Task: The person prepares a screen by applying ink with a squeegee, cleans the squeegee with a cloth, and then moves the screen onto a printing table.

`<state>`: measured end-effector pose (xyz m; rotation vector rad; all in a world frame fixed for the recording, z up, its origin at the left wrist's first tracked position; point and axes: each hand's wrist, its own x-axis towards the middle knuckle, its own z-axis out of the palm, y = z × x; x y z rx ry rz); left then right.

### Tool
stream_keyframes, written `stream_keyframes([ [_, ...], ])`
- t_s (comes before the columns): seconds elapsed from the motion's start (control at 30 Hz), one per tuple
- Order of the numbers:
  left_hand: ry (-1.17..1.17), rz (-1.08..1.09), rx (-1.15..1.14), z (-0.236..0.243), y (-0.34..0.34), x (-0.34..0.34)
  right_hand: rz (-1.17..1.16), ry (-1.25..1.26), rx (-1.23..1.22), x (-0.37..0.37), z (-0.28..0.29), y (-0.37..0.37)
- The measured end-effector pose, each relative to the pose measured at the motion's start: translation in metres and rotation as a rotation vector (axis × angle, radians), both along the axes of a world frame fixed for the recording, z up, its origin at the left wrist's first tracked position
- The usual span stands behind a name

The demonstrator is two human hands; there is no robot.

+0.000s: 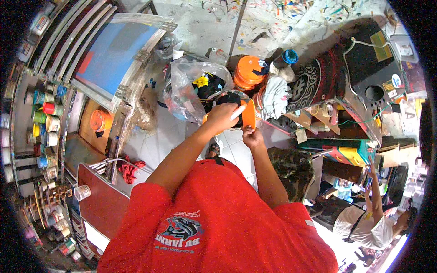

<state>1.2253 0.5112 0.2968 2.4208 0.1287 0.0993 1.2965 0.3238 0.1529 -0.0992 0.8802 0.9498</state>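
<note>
My left hand is closed around a white, handle-like tool; its far end cannot be made out. My right hand pinches the lower end of an orange, lid-like plastic piece, which stands nearly on edge close beside the white tool. Just beyond my left hand is an open tub with dark contents, partly covered by that hand. A clear plastic bag with black and yellow scraps sits to the left of the tub. Behind it stands an orange tub.
A blue-topped jar and a grey-white cloth lie to the right, beside a dark cabinet. Framed screens and paint-pot shelves fill the left. Another person reaches up at the lower right.
</note>
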Motion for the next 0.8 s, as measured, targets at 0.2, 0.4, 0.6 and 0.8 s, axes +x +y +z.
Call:
stream_keyframes([
  [0.2, 0.031, 0.031, 0.025, -0.004, -0.001, 0.012, 0.051, -0.01, -0.036, 0.003, 0.009, 0.0],
  [0.4, 0.0, 0.131, -0.148, -0.043, 0.018, -0.004, 0.024, -0.15, 0.012, 0.0, 0.013, 0.0],
  [0.6, -0.165, 0.368, -0.073, -0.086, 0.058, -0.109, -0.038, -0.241, -0.19, 0.009, -0.001, -0.003],
  [0.8, -0.233, 1.073, -0.054, -0.109, 0.091, -0.32, 0.072, -0.533, -0.611, 0.017, -0.041, 0.003],
])
